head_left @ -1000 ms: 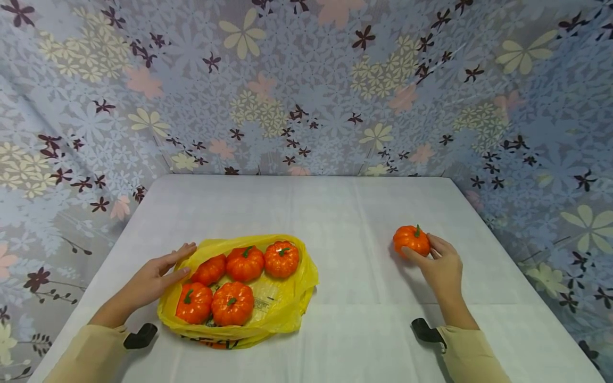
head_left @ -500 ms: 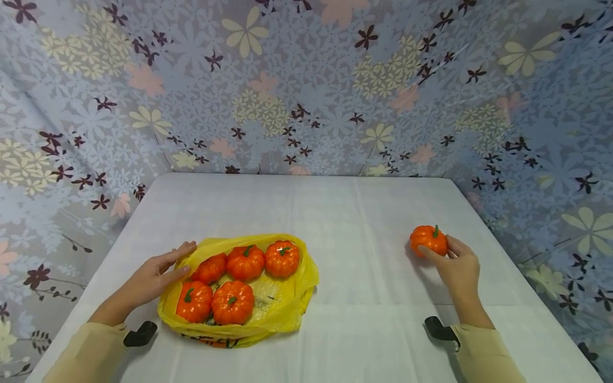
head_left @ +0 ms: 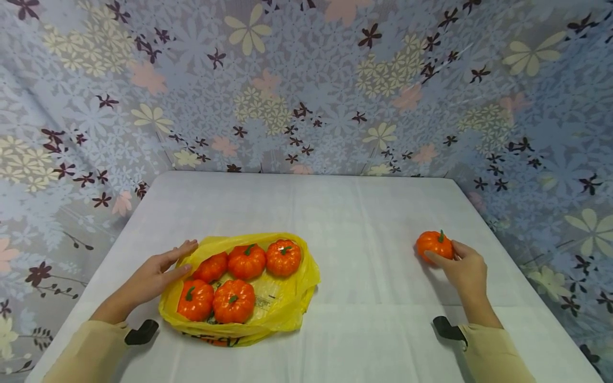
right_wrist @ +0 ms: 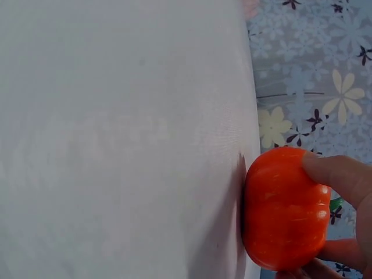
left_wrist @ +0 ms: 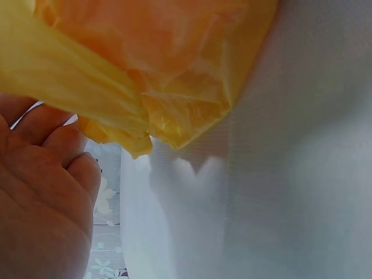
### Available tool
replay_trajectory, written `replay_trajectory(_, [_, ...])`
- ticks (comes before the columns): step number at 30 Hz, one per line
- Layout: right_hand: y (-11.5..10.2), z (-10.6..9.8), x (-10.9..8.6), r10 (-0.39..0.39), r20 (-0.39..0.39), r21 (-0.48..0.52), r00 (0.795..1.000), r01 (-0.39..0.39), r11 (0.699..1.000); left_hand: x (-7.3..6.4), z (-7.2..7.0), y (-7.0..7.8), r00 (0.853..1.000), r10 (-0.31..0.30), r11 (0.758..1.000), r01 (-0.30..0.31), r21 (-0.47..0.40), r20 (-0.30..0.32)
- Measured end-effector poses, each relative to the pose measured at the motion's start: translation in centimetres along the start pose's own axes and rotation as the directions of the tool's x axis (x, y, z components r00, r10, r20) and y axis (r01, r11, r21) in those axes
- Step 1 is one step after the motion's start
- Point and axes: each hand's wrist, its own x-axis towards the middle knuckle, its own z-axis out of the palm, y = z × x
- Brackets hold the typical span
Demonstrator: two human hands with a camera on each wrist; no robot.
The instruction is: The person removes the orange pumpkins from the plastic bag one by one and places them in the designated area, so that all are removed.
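My right hand (head_left: 466,271) pinches a small glossy orange pumpkin (head_left: 433,246) with a green stem between thumb and fingers, on the right of the table. In the right wrist view that pumpkin (right_wrist: 286,209) sits at or very close to the white surface; whether it touches cannot be told. On the left lies a yellow plastic bag (head_left: 282,298), its mouth spread wide, with several similar pumpkins (head_left: 233,301) inside. My left hand (head_left: 153,279) rests on the bag's left rim, fingers fairly straight. The left wrist view shows yellow plastic (left_wrist: 186,119) against those fingers; the thumb is hidden there.
A white cloth covers the table (head_left: 354,330). Floral fabric (head_left: 306,90) hangs behind it and along both sides. Black wrist mounts (head_left: 142,332) stick out from the beige sleeves (head_left: 88,351).
My right hand has moved the pumpkin to the right, then slightly nearer and lower toward the table. The left hand and the bag have stayed in place.
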Motion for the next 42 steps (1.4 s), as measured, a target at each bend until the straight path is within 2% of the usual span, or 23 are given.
replay_trajectory(11, [-0.3, -0.1, -0.1, -0.002, 0.008, -0.056, 1.000, 0.003, 0.998, 0.0, 0.0, 0.0, 1.000, 0.005, 1.000, -0.005, -0.008, -0.007])
replay_trajectory(15, [-0.7, -0.3, -0.3, -0.060, -0.039, -0.055, 0.997, 0.058, 0.997, 0.0, 0.0, 0.3, 1.000, 0.006, 1.000, -0.006, -0.007, -0.006])
replay_trajectory(21, [-2.0, -0.7, -0.7, -0.201, -0.090, -0.044, 0.975, 0.198, 0.979, 0.0, -0.2, 0.6, 1.000, 0.002, 1.000, -0.002, -0.007, -0.005])
replay_trajectory(29, [-4.0, -0.7, -1.5, -0.307, -0.137, -0.002, 0.942, 0.310, 0.951, 0.0, -0.1, 0.6, 1.000, 0.013, 1.000, -0.013, -0.005, -0.001])
replay_trajectory(35, [-4.8, -0.4, -2.0, -0.351, -0.180, 0.040, 0.919, 0.363, 0.931, 0.0, 0.0, 0.3, 1.000, 0.007, 1.000, -0.007, 0.001, -0.003])
replay_trajectory(42, [-5.6, 0.3, -2.3, -0.339, -0.200, 0.102, 0.919, 0.364, 0.926, -0.1, 0.1, 0.4, 1.000, 0.014, 1.000, -0.014, -0.004, -0.005])
